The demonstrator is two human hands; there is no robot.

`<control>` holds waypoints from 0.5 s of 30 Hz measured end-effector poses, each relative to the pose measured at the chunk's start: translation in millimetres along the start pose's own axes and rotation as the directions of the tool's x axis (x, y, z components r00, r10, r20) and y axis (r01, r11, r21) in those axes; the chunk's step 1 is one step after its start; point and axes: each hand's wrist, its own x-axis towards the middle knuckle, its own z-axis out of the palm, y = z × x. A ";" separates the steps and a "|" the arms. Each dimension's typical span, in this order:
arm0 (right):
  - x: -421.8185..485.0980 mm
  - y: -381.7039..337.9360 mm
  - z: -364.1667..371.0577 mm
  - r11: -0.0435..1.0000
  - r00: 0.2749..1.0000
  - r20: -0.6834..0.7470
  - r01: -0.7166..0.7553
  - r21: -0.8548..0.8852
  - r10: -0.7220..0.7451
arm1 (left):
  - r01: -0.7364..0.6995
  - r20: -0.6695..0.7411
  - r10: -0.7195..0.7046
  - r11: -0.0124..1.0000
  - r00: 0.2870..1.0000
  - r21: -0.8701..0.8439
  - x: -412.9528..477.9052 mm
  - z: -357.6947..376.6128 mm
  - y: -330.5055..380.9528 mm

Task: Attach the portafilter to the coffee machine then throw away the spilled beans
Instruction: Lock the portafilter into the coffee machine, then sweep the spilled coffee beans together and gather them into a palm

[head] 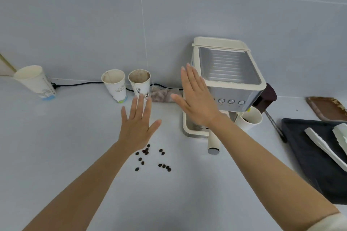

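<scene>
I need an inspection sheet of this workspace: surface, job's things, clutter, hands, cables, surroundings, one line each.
Surface: pale counter, bare in front.
Job's things: coffee machine against the wall; portafilter handle sticks out toward the camera from under it; whether it is locked cannot be told. Coffee beans scattered on the counter.
Clutter: three used paper cups, a white cup beside the machine, a dark tray holding white pieces, a brown tray, a crumpled cloth.
Hands: left hand and right hand open, flat, holding nothing.
Cables: black cord along the wall.
Surroundings: grey tiled wall.
</scene>
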 end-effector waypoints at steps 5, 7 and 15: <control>1.9 -18.8 30.0 0.999 0.997 0.049 0.052 0.011 -0.053 | 0.050 -0.065 -0.047 0.998 0.997 0.047 -9.0 -5.4 -32.0; 0.8 -23.8 40.5 0.999 0.994 0.102 0.037 0.015 -0.039 | 0.070 -0.084 -0.064 0.995 0.994 0.076 -15.3 -0.7 -42.9; -18.1 -25.8 98.9 0.998 0.973 0.230 0.009 0.064 -0.023 | 0.089 0.012 -0.092 0.986 0.996 0.141 -45.9 39.0 -73.3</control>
